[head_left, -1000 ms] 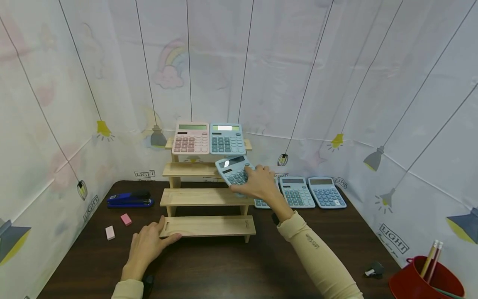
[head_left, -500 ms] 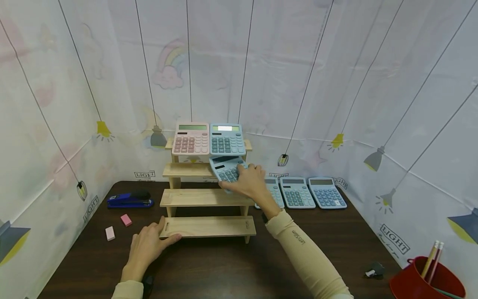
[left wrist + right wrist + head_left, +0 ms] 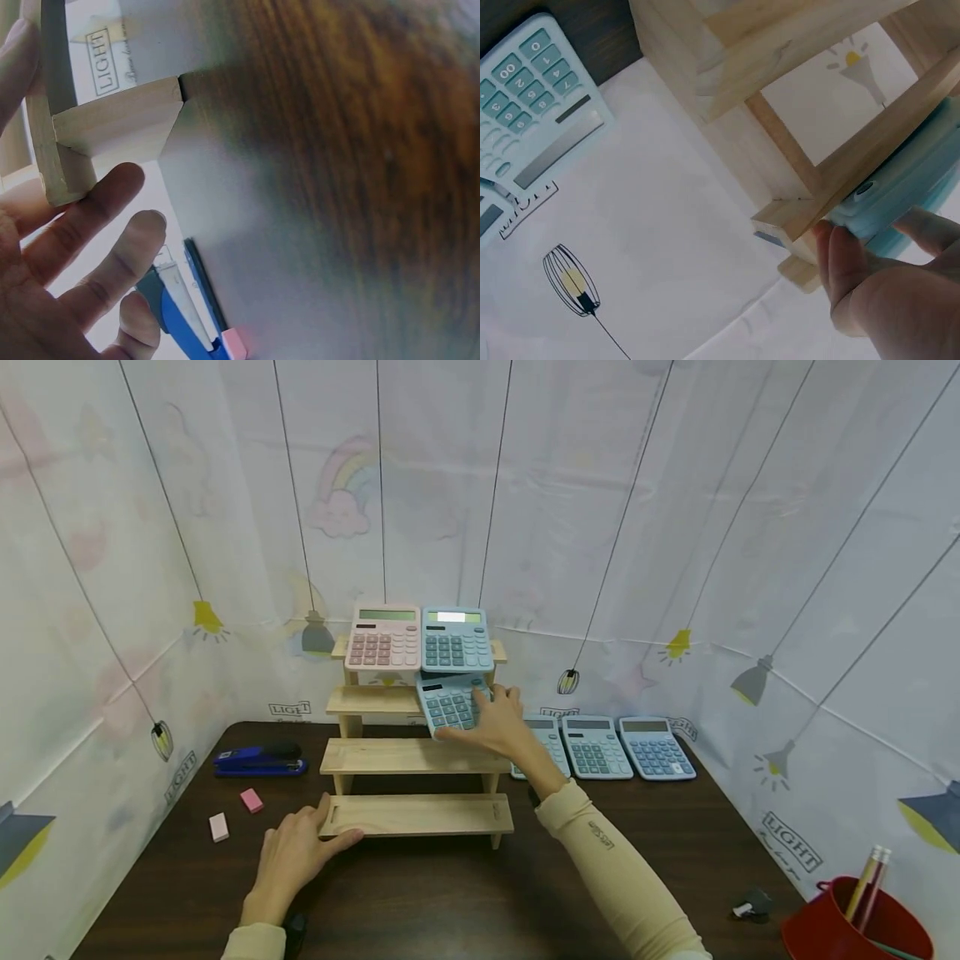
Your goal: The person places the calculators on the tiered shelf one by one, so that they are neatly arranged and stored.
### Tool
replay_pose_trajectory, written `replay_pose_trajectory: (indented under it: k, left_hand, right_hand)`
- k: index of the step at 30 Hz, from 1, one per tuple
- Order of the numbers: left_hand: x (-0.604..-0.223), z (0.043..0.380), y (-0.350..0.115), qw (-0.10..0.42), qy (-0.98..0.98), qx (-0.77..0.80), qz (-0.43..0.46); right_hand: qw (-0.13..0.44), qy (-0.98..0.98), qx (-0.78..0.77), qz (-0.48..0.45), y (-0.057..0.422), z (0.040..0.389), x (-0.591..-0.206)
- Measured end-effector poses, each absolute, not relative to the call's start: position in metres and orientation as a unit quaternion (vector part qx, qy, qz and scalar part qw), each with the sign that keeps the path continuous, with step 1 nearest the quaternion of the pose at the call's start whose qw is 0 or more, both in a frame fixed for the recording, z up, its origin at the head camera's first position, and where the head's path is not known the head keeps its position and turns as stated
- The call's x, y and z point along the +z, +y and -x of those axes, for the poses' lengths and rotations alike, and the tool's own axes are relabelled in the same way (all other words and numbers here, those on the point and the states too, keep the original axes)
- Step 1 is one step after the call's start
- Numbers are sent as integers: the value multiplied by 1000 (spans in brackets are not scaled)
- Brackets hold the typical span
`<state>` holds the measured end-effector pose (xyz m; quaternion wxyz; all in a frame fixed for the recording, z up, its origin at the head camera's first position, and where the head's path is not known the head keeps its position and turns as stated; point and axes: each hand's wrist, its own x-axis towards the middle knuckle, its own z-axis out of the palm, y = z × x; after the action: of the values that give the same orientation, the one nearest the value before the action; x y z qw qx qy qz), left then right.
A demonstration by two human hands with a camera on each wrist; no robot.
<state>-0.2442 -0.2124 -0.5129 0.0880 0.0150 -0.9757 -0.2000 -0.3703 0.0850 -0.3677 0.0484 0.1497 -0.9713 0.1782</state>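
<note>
A four-tier wooden display stand stands on the dark desk. My left hand grips the left end of its lowest board, thumb along the front edge; the left wrist view shows the other fingers spread beside the board's end. With my right hand I hold a blue calculator by its right side, slightly turned, at the second tier from the top. In the right wrist view the calculator's underside lies against the board. Above it, a pink calculator and another blue calculator lean on the top tier.
Several blue calculators lie in a row right of the stand. To the left are a blue stapler, a pink eraser and a pale eraser. A red bucket with pencils and a small dark object sit at the right.
My right hand has carried the blue calculator left onto the second tier and turned it more upright. The left hand has stayed at the lowest board.
</note>
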Motion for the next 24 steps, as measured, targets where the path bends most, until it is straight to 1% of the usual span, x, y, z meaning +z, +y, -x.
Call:
replay_pose_trajectory:
  k: [4,6,8,15,19,24]
  left_hand:
    - [-512,244,-213,87,-975,-205,-16]
    - [-512,244,-213,82,-975,-208,-18]
    - [-512,243,-213,76,-974,-211,-21]
    - [-512,244,-213,66,-975,-210,-26]
    - [-512,244,-213,67,-976,-208,-25]
    - [-511,244,-212,70,-975,-208,-24]
  right_hand:
    - [37,-970,173,-167,91,370,-368]
    - [43,-968,170,-177,91,370,-370]
    - [54,-966,173,-186,90,370,-372]
    - [128,-949,181,-225,77,366,-385]
    - [143,-948,167,-231,68,365,-387]
    - [143,-945,174,-237,55,364,-385]
